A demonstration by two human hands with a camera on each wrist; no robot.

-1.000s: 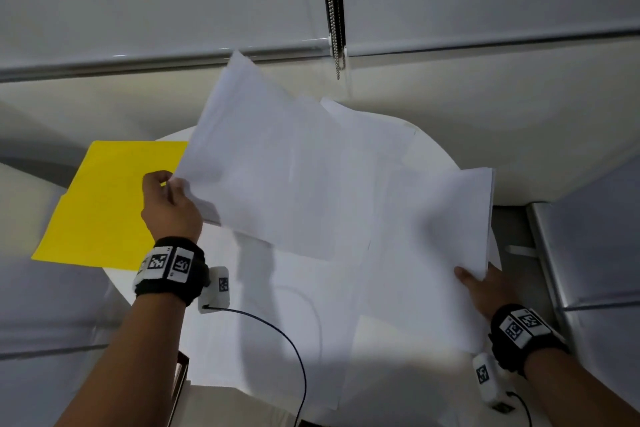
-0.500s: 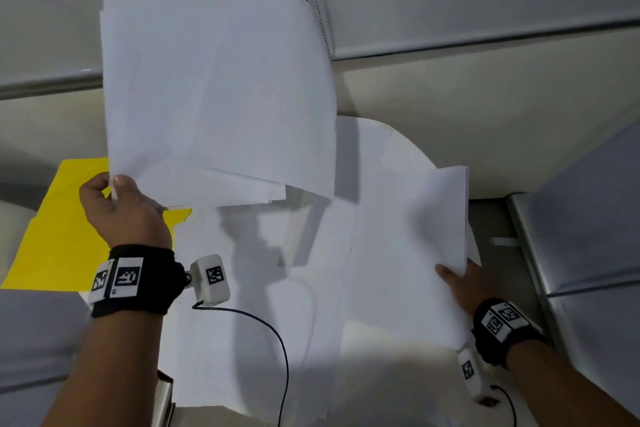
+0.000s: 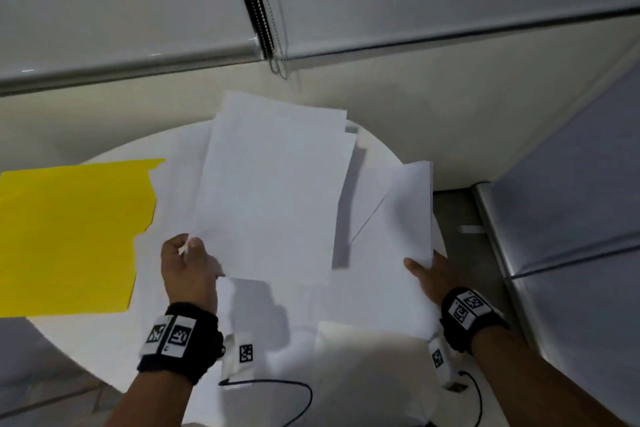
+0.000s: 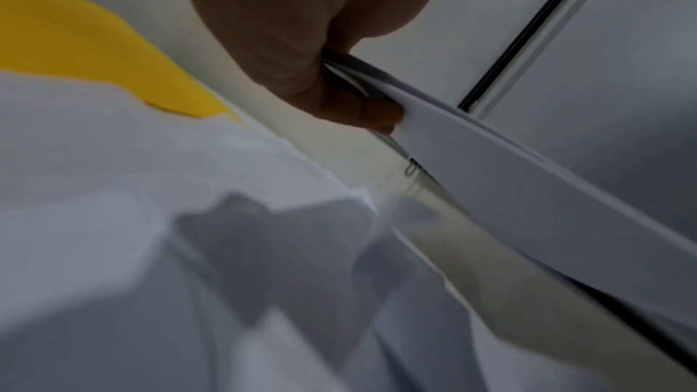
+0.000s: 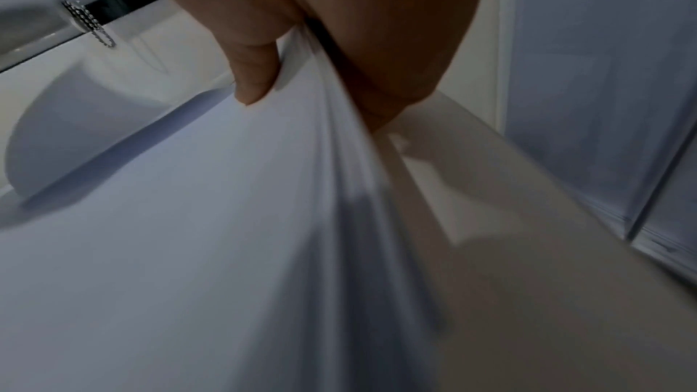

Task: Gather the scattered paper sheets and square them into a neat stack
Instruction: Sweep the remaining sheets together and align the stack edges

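Left hand (image 3: 188, 269) pinches sheets (image 3: 273, 191) at their near corner. Right hand (image 3: 427, 276) pinches a second bundle (image 3: 398, 225), thumb (image 5: 254, 70) on top.

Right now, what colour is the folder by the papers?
Yellow. The folder shows best in the head view.

Matt white paper sheets (image 3: 273, 191) — smooth yellow card folder (image 3: 72, 236).
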